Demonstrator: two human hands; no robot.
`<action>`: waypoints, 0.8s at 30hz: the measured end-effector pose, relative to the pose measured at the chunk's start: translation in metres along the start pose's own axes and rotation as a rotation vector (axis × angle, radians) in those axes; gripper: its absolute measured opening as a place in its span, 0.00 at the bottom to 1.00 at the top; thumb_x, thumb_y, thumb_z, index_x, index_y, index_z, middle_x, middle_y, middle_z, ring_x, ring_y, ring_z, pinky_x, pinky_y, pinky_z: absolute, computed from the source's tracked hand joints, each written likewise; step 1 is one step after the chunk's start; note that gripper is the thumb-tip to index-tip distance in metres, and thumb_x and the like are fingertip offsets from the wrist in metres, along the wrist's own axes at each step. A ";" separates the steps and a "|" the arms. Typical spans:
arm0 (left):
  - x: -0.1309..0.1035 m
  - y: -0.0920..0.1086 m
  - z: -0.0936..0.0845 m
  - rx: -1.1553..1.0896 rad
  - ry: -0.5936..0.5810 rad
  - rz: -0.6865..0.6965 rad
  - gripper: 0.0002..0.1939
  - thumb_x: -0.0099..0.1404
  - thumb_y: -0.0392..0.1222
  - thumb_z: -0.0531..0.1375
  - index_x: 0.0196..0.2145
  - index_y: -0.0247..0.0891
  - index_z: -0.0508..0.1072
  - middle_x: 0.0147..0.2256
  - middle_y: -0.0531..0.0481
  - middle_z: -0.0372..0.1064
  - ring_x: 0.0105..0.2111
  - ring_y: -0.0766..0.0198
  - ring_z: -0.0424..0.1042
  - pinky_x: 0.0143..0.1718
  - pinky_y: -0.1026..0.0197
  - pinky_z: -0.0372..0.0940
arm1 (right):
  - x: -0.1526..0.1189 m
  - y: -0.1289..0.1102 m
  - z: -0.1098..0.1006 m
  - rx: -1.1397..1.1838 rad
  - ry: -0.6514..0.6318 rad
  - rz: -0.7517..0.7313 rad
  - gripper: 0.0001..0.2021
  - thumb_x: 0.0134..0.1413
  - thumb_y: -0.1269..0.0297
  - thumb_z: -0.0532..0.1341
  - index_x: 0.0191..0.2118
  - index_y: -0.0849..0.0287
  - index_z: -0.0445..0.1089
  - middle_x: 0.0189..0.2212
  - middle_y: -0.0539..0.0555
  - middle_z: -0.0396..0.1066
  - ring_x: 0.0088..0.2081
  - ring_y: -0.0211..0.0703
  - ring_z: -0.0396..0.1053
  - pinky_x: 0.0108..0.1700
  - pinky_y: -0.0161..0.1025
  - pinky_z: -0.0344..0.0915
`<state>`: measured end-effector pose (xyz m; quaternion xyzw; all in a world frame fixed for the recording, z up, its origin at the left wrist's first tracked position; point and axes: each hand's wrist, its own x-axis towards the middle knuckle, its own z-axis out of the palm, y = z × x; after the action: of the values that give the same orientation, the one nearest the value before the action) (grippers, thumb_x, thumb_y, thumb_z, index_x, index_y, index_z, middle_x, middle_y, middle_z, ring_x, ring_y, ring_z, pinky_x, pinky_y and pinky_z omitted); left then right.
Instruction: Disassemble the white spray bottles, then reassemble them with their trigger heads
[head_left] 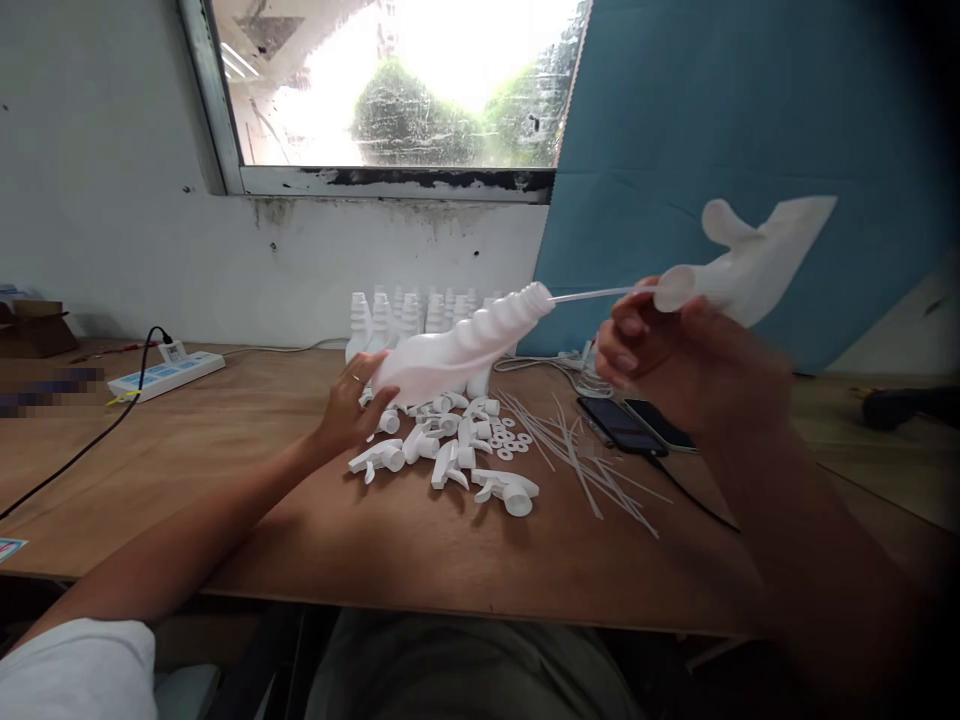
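A white plastic bottle is held tilted above the table, its ribbed neck pointing up and right. My left hand is wrapped round the bottle's lower end. On the right, my right hand grips a white spray head, with its round collar facing the bottle. A thin white tube runs from the spray head side to the bottle's mouth, where its end meets or enters the opening. Beneath the bottle, several white spray heads lie on the wooden table.
Several white bottles stand at the back. Small white rings and loose thin tubes lie right of the spray heads. Phones with a cable are farther right. A power strip sits at the left, a cardboard box behind it.
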<state>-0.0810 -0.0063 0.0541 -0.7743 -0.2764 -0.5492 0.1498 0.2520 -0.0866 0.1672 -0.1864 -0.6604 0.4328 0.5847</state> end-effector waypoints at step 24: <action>-0.010 0.079 0.015 -0.751 -0.123 -0.211 0.15 0.67 0.50 0.57 0.48 0.42 0.63 0.47 0.40 0.61 0.48 0.54 0.65 0.46 0.51 0.66 | 0.010 0.067 0.071 0.353 -0.305 0.175 0.10 0.48 0.63 0.57 0.36 0.61 0.65 0.26 0.54 0.67 0.30 0.46 0.69 0.35 0.47 0.68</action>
<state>-0.0247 -0.0645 0.0453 -0.7740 -0.1427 -0.5771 -0.2178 0.1654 -0.0671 0.1248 -0.0703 -0.6366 0.6134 0.4620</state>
